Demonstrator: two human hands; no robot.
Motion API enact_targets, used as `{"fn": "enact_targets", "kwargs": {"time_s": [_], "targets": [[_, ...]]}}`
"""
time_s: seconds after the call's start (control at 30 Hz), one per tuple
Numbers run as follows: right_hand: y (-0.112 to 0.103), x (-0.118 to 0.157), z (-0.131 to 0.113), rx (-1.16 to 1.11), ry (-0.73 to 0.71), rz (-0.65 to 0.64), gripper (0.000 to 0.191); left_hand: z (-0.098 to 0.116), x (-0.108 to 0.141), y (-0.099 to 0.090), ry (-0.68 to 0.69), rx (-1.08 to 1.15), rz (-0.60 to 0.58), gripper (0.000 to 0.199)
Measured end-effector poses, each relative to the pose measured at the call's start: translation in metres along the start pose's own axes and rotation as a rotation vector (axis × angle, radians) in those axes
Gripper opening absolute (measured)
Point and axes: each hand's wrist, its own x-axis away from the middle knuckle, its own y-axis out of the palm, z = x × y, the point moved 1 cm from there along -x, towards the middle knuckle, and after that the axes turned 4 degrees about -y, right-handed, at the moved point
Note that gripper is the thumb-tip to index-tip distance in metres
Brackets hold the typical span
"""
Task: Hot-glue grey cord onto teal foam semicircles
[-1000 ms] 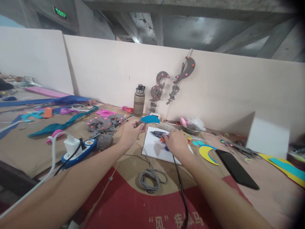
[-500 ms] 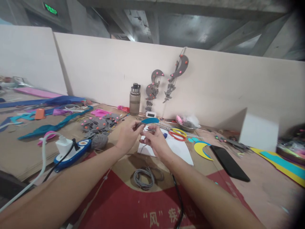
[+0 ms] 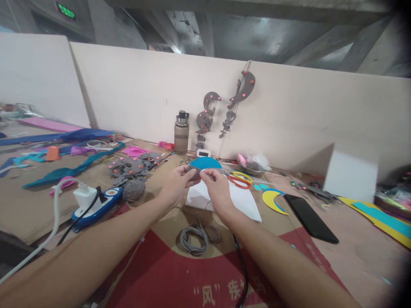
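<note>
Both of my hands meet above a white sheet (image 3: pixel 240 199). My left hand (image 3: pixel 178 184) pinches a small piece, blue (image 3: pixel 205 163) on its far side and grey (image 3: pixel 193 173) on the side toward me. The fingertips of my right hand (image 3: pixel 216 186) are pressed together at the right edge of this piece. A thin grey cord runs down from near my right hand to a loose coil of grey cord (image 3: pixel 193 239) on the cardboard. Red-and-yellow-handled scissors (image 3: pixel 240 180) lie just right of my right hand.
To the right are a yellow crescent (image 3: pixel 271 201) and a black phone (image 3: pixel 311 219). A blue power strip (image 3: pixel 93 214), a grey yarn ball (image 3: pixel 134 189) and grey pieces with pink dots (image 3: pixel 126 167) are at left. Behind stand a bottle (image 3: pixel 181 134) and a metal bowl (image 3: pixel 253 170).
The blue piece has tilted so that more of its face and its grey side show. My right hand's fingers have come together at its edge, closer to my left hand.
</note>
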Motion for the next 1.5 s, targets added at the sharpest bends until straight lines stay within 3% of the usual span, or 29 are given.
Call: {"fn": "enact_targets", "kwargs": {"time_s": [0.5, 0.83, 1.2, 1.5], "targets": [[-0.003, -0.001, 0.003, 0.008, 0.035, 0.03, 0.02, 0.011, 0.009, 0.006, 0.015, 0.054, 0.022, 0.019], [-0.002, 0.003, 0.0, 0.028, 0.01, 0.054, 0.021, 0.013, 0.01, 0.007, 0.039, 0.036, 0.115, 0.017], [0.0, 0.003, 0.007, -0.158, 0.088, 0.099, 0.021, 0.009, 0.012, 0.009, 0.076, 0.083, 0.05, 0.02], [-0.001, 0.002, 0.007, -0.191, 0.15, 0.1, 0.018, 0.009, 0.011, 0.006, -0.007, 0.157, -0.008, 0.016]]}}
